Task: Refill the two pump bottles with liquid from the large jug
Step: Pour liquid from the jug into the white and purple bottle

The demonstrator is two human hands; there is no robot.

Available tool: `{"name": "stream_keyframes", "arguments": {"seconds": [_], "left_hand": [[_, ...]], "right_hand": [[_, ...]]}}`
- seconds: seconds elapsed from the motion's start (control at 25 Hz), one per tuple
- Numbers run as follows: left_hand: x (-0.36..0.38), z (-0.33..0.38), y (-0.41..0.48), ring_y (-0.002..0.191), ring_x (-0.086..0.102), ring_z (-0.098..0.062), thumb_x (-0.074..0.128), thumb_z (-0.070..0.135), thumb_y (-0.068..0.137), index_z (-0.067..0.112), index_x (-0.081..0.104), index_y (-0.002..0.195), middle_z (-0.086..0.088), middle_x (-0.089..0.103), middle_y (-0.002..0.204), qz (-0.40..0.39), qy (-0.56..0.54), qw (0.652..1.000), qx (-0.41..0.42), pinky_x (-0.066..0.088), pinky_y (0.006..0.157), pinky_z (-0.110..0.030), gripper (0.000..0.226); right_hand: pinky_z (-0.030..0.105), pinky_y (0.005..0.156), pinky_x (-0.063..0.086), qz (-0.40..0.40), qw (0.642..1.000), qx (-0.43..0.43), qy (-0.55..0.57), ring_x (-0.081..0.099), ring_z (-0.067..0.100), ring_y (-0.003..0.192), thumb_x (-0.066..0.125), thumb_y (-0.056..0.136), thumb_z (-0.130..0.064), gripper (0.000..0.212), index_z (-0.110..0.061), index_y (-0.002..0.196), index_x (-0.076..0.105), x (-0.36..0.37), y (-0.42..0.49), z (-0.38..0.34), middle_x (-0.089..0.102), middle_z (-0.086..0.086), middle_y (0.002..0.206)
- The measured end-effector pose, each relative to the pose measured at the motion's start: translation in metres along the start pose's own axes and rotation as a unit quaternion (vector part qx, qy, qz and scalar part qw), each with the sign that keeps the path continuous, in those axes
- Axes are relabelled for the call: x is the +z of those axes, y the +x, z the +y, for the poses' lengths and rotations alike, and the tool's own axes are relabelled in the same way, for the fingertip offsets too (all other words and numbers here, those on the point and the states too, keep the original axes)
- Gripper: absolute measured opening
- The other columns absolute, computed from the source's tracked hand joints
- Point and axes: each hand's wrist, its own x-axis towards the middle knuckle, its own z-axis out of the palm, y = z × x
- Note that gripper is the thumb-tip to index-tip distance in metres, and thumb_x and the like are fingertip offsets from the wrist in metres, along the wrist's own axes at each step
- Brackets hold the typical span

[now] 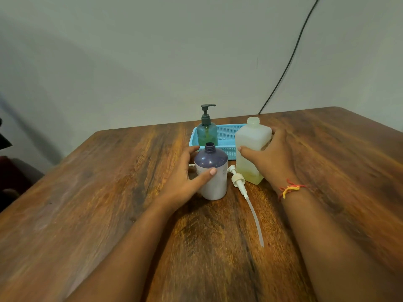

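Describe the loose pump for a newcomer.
Look on the wooden table, in front of the blue basket, between the open purple bottle and the jug. The white pump lies flat there, the only one off its bottle, long tube trailing toward the camera.

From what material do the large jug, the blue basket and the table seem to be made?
The jug looks like milky, half-clear plastic: yellowish liquid shows through its lower part. The basket seems to be light blue moulded plastic, with fine mesh walls. The table looks like wood or wood veneer, with brown grain streaks and a soft sheen.
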Motion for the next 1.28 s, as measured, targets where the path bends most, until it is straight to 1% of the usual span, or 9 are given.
{"name": "stream_keyframes", "arguments": {"seconds": [0.08, 0.2, 0.32, 0.4, 0.52, 0.64, 0.72, 0.92, 1.28], "left_hand": [[0.003, 0.001, 0.0, 0.12, 0.052, 0.008, 0.078, 0.055, 0.077, 0.037, 0.036, 0.143, 0.026, 0.049, 0.135, -0.002, 0.013, 1.0, 0.012, 0.051, 0.09, -0.017, 0.081], [0.008, 0.003, -0.002, 0.112, 0.053, 0.018, 0.082, 0.041, 0.079, 0.039, 0.041, 0.135, 0.03, 0.054, 0.125, 0.012, 0.012, 0.999, 0.032, 0.049, 0.082, -0.006, 0.07], [0.009, 0.006, -0.003, 0.11, 0.053, 0.018, 0.083, 0.036, 0.079, 0.045, 0.044, 0.128, 0.03, 0.056, 0.122, 0.028, 0.005, 0.999, 0.04, 0.048, 0.081, -0.005, 0.064], [0.008, 0.008, -0.003, 0.108, 0.051, 0.021, 0.083, 0.034, 0.079, 0.048, 0.043, 0.123, 0.031, 0.054, 0.119, 0.035, 0.005, 0.999, 0.04, 0.046, 0.08, -0.002, 0.061], [0.006, 0.008, -0.003, 0.108, 0.05, 0.022, 0.083, 0.035, 0.079, 0.045, 0.042, 0.128, 0.032, 0.054, 0.118, 0.04, 0.009, 0.998, 0.046, 0.046, 0.08, -0.002, 0.064], [0.006, 0.009, -0.004, 0.108, 0.052, 0.02, 0.082, 0.032, 0.081, 0.05, 0.044, 0.121, 0.042, 0.055, 0.113, 0.043, 0.003, 0.998, 0.049, 0.046, 0.08, -0.003, 0.059], [0.006, 0.009, -0.005, 0.107, 0.052, 0.021, 0.082, 0.03, 0.082, 0.052, 0.044, 0.119, 0.042, 0.055, 0.112, 0.044, 0.004, 0.998, 0.05, 0.045, 0.08, -0.003, 0.058], [0.006, 0.006, -0.004, 0.107, 0.05, 0.023, 0.081, 0.031, 0.082, 0.043, 0.041, 0.13, 0.031, 0.053, 0.119, 0.038, 0.007, 0.998, 0.053, 0.045, 0.08, -0.001, 0.064], [0.006, 0.005, -0.002, 0.106, 0.052, 0.021, 0.08, 0.028, 0.083, 0.038, 0.044, 0.132, 0.029, 0.055, 0.119, 0.035, 0.013, 0.997, 0.061, 0.045, 0.079, -0.002, 0.062]], "right_hand": [[0.01, 0.06, 0.04, 0.002, 1.0, -0.018, -0.009, 0.052, 0.011, 0.1, 0.092, 0.073, -0.032, 0.086, -0.021, 0.14, 0.039, -0.001, -0.002, -0.001, 0.047, -0.008, 0.118], [0.01, 0.064, 0.046, 0.0, 0.997, -0.077, -0.015, 0.052, 0.009, 0.102, 0.092, 0.073, -0.03, 0.077, -0.025, 0.134, 0.046, 0.0, -0.007, -0.006, 0.05, -0.012, 0.116], [0.02, 0.071, 0.054, 0.002, 0.989, -0.148, -0.016, 0.057, 0.011, 0.102, 0.092, 0.072, -0.032, 0.071, -0.027, 0.13, 0.052, 0.003, -0.01, -0.01, 0.059, -0.006, 0.12], [0.016, 0.074, 0.049, 0.012, 0.981, -0.191, -0.039, 0.055, 0.011, 0.104, 0.091, 0.072, -0.032, 0.07, -0.025, 0.133, 0.055, 0.005, -0.012, -0.011, 0.06, -0.003, 0.122], [0.017, 0.085, 0.046, 0.033, 0.969, -0.233, -0.079, 0.05, 0.008, 0.111, 0.091, 0.074, -0.031, 0.073, -0.021, 0.138, 0.057, 0.006, -0.012, -0.012, 0.061, 0.001, 0.129], [0.043, 0.097, 0.052, 0.04, 0.961, -0.255, -0.101, 0.053, 0.019, 0.12, 0.091, 0.074, -0.024, 0.077, -0.019, 0.142, 0.055, 0.007, -0.012, -0.011, 0.06, 0.006, 0.135], [0.053, 0.099, 0.052, 0.046, 0.953, -0.275, -0.12, 0.054, 0.026, 0.125, 0.091, 0.074, -0.02, 0.078, -0.017, 0.143, 0.054, 0.007, -0.012, -0.01, 0.06, 0.007, 0.136], [0.048, 0.101, 0.047, 0.061, 0.935, -0.307, -0.166, 0.05, 0.026, 0.127, 0.09, 0.073, -0.015, 0.081, -0.019, 0.144, 0.053, 0.006, -0.011, -0.009, 0.058, 0.006, 0.137], [0.06, 0.112, 0.038, 0.07, 0.923, -0.339, -0.168, 0.041, 0.028, 0.141, 0.085, 0.075, -0.003, 0.08, -0.02, 0.145, 0.051, 0.007, -0.01, -0.009, 0.054, 0.006, 0.144]]}}
